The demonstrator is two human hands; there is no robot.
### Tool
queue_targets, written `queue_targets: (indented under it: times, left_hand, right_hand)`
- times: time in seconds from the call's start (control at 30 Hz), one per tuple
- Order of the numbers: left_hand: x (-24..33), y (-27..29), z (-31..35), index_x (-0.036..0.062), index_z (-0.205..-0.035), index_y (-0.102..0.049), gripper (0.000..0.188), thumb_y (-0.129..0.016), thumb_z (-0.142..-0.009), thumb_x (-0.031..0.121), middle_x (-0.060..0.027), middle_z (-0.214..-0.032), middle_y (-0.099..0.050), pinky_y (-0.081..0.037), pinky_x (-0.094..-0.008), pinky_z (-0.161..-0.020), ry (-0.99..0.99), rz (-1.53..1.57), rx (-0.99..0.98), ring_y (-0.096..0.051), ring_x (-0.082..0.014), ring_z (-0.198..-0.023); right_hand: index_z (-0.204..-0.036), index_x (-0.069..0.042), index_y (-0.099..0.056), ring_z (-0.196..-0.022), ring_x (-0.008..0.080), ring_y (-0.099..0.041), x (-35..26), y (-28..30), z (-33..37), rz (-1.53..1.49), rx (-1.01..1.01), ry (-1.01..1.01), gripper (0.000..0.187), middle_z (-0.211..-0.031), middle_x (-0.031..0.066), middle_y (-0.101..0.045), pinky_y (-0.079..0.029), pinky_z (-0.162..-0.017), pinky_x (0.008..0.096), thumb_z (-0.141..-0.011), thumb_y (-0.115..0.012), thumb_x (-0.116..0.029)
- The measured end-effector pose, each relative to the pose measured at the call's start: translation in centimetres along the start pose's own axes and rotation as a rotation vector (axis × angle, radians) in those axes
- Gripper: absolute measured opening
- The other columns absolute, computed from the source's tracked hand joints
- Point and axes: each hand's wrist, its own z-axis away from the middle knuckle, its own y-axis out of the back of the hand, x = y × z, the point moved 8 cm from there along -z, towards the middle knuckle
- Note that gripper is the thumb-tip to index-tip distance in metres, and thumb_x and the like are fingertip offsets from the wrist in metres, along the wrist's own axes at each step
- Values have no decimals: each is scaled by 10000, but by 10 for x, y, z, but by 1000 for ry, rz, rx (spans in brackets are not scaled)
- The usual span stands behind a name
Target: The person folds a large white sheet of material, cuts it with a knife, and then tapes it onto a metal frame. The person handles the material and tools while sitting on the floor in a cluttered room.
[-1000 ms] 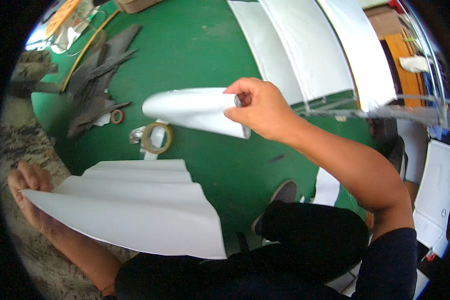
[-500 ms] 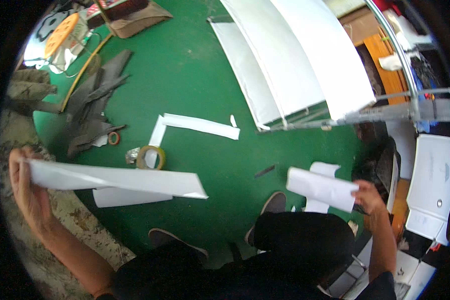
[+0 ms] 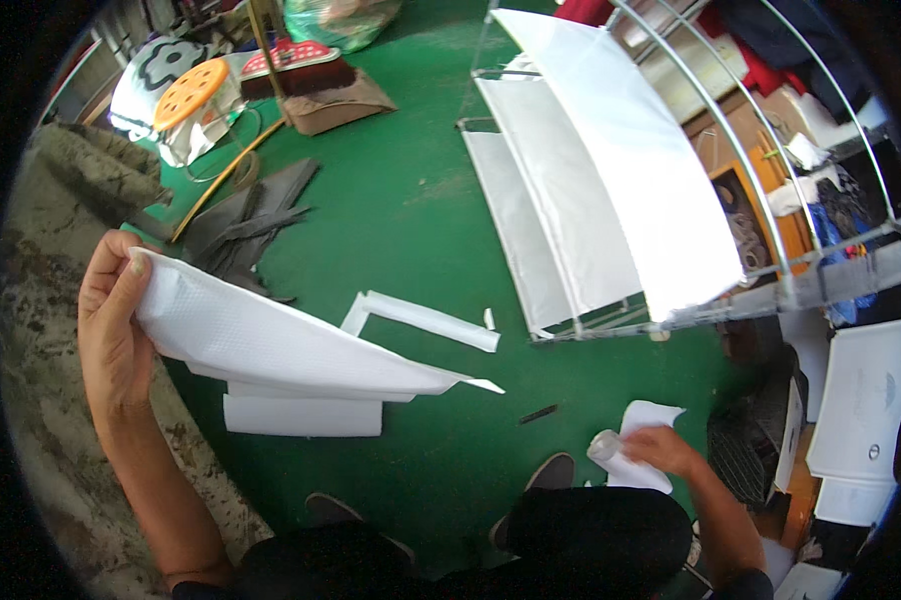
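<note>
A person seated above a green floor [image 3: 411,220] grips one end of a large white sheet [image 3: 271,340] in the left hand [image 3: 111,320], fingers closed over its edge, the sheet hanging clear of the floor and tapering to a point near the middle of the scene. The right hand [image 3: 651,450], low beside the knee, is closed on a smaller white sheet [image 3: 641,440] that looks partly rolled at its near end. A flat white strip [image 3: 301,415] lies on the floor just under the big sheet, and an L-shaped offcut [image 3: 421,315] rests beyond it. A wire rack [image 3: 591,200] draped in white panels stands to the right; dark scraps [image 3: 241,225] lie to the left. Keeping the big sheet taut and off the floor would likely spare it creases, and a firm pinch at the corner should stop it slipping.
</note>
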Motion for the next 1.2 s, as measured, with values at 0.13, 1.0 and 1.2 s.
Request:
queue_targets:
  times: [0.13, 1.0, 1.2]
  left_hand:
    - [2, -28, -9, 118, -993, -619, 71, -673, -1002, 163, 32, -859, -631, -459, -194, -694, -15, -42, -64, -592, -41, -766]
    - [2, -29, -24, 70, -1021, -647, 101, -686, -997, 160, 48, -851, -622, -418, -175, -661, -61, -18, -54, -554, -15, -741]
    - [-23, -32, -39, 63, -1031, -670, 114, -687, -996, 170, 42, -854, -630, -423, -193, -665, -14, -27, -72, -553, -27, -739]
  right_hand:
    - [-1385, -51, -605, -1008, 210, -687, -323, 25, 35, -205, 219, 666, 583, -1232, 121, -669, -571, -837, 330, -865, -837, -177]
    - [-1024, 4, -661, -715, 71, -647, -438, 71, -8, -503, 667, 774, 106, -857, 36, -689, -514, -623, 220, -993, -695, -91]
    - [-1094, 22, -660, -743, 81, -662, -435, 79, -17, -559, 663, 732, 130, -914, 47, -696, -516, -623, 223, -1013, -657, -79]
